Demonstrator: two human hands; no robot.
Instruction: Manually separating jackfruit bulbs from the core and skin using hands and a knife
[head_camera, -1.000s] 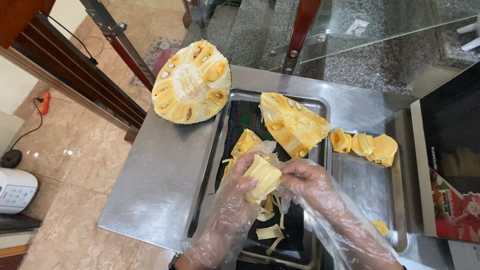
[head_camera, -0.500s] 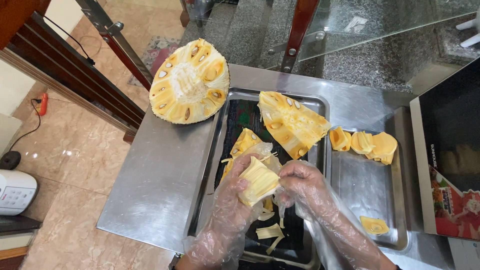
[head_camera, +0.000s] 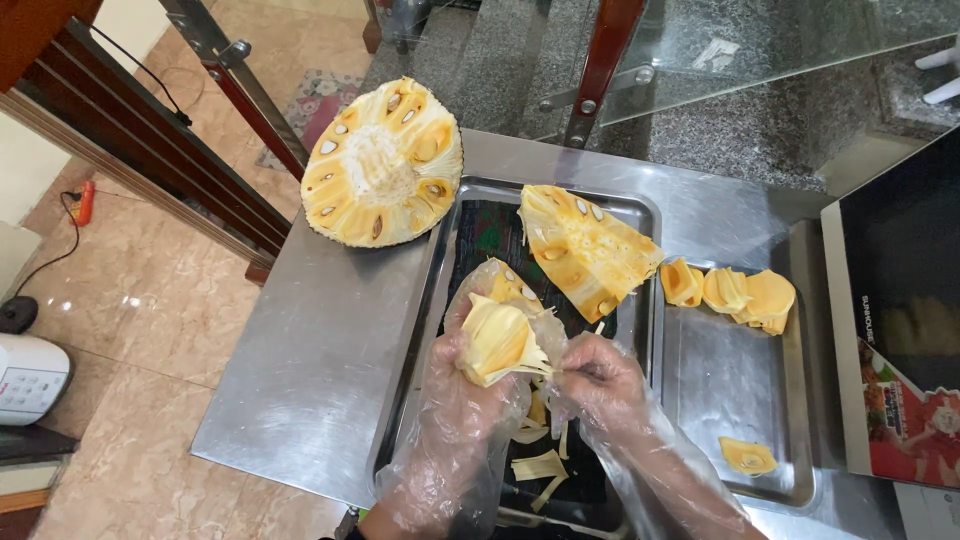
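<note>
Steel tray (head_camera: 430, 330) holding a yellow jackfruit wedge (head_camera: 585, 250) and pale strips, smaller steel tray (head_camera: 745, 400) with peeled yellow pods (head_camera: 735, 292), gloved left hand (head_camera: 462, 400) cupping a pale yellow jackfruit piece (head_camera: 497, 342) over the tray, gloved right hand (head_camera: 600, 385) just beside, pinching its fibres.

Loose, clear, crinkled plastic gloves are worn over the left hand (head_camera: 462, 392) and the right hand (head_camera: 598, 385), the thin film reaching down past both wrists

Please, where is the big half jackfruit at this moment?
In the head view, the half jackfruit lies cut face up at the far left corner of the steel table, just left of the dark tray.
</note>
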